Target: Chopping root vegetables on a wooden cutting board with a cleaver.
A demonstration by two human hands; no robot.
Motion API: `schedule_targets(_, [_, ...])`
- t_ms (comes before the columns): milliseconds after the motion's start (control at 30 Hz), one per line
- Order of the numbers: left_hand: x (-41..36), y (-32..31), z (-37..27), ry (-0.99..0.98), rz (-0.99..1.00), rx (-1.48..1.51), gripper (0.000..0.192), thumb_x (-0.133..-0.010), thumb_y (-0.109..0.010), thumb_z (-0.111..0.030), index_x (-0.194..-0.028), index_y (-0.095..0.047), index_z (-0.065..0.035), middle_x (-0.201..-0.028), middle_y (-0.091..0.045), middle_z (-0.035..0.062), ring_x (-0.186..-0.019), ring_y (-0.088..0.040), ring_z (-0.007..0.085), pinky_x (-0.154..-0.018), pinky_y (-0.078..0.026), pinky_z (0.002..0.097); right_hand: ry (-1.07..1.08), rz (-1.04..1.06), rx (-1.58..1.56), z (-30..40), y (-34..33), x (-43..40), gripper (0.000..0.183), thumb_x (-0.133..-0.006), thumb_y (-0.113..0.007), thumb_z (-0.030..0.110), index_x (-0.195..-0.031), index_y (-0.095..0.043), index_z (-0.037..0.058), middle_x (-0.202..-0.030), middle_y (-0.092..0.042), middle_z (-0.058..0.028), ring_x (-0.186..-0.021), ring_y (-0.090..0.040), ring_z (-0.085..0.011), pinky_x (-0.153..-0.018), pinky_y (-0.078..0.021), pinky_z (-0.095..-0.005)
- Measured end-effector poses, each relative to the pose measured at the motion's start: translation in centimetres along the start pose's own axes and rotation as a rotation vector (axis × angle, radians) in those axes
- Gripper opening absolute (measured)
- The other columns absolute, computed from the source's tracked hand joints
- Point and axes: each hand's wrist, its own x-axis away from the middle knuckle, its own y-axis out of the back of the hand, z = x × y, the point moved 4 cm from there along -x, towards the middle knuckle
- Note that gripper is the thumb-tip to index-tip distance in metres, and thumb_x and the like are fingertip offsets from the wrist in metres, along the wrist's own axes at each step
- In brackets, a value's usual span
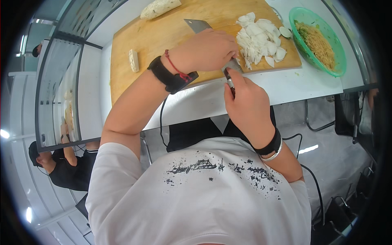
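My right hand (248,104) is closed round the dark handle of a cleaver (197,25), near the front edge of a wooden cutting board (165,43). Over the blade lies my left hand (212,49), its fingers bent at the lower part of the blade by the handle; whether it grips the metal I cannot tell. Part of the blade shows beyond this hand. To the right of both hands lies a heap of thin white slices and shreds (257,38). A pale cut piece with a rough rim (133,61) lies at the board's left, and a long peeled white root (160,8) at its far edge.
A green plastic bowl (341,65) with tan crumbly food and chopped greens stands right of the board on a white table (281,88). A glass partition (78,92) rises at the left, with a person (70,167) in black beyond it. Chairs and black cables are at the lower right.
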Motion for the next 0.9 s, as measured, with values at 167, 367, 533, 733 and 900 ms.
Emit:
schedule_targets(167, [-1.1, 2.3, -1.1, 0.01, -0.083, 0.06, 0.011, -0.086, -0.053, -0.007, -0.087, -0.064, -0.0027, -0.08, -0.062, 0.0127, -0.079, -0.059, 0.0327, -0.07, -0.047, 0.0396, 0.008, -0.03, -0.011, -0.5, 1.0, 0.4, 0.027, -0.084, -0.06, 0.009, -0.11, -0.059, -0.0007, -0.07, -0.061, -0.0151, -0.057, -0.062, -0.0329, -0.051, -0.0499, -0.0396])
schedule_targets(367, [-1.2, 1.7, 0.0, 0.061, 0.024, -0.081, 0.016, -0.087, -0.054, -0.01, -0.093, -0.067, -0.0043, -0.087, -0.065, 0.0129, -0.081, -0.06, 0.0322, -0.072, -0.048, 0.0389, 0.051, -0.065, 0.02, -0.3, 1.1, 0.6, 0.03, -0.083, -0.059, 0.007, -0.111, -0.059, -0.0026, -0.071, -0.062, -0.015, -0.056, -0.062, -0.0314, -0.049, -0.0501, -0.0383])
schedule_targets(533, [-2.1, 2.9, -1.6, 0.04, -0.09, -0.107, 0.018, -0.09, -0.056, -0.016, -0.095, -0.068, -0.0032, -0.086, -0.065, 0.0129, -0.082, -0.06, 0.0325, -0.074, -0.048, 0.0386, 0.061, -0.082, 0.029, -0.4, 1.5, 0.8, 0.035, -0.077, -0.058, 0.003, -0.111, -0.06, -0.0025, -0.07, -0.062, -0.0142, -0.055, -0.062, -0.0306, -0.049, -0.0504, -0.0376])
schedule_targets(733, [-1.7, 1.0, -3.5, 0.077, 0.227, 0.085, 0.021, -0.093, -0.056, -0.022, -0.098, -0.067, -0.0044, -0.086, -0.066, 0.014, -0.076, -0.061, 0.0329, -0.071, -0.049, 0.038, 0.07, -0.051, 0.087, -0.5, 1.6, 0.7, 0.039, -0.075, -0.059, 0.003, -0.113, -0.059, -0.0012, -0.069, -0.06, -0.0131, -0.056, -0.062, -0.0301, -0.05, -0.0506, -0.0379])
schedule_targets(900, [-2.6, 1.5, -3.1, 0.127, 0.104, 0.116, 0.021, -0.093, -0.057, -0.022, -0.1, -0.066, -0.0044, -0.091, -0.066, 0.0134, -0.083, -0.062, 0.0289, -0.071, -0.05, 0.0356, 0.068, -0.046, 0.039, -0.6, 1.9, 0.7, 0.036, -0.079, -0.06, 0.008, -0.114, -0.059, -0.0001, -0.071, -0.061, -0.014, -0.058, -0.063, -0.031, -0.052, -0.051, -0.0392])
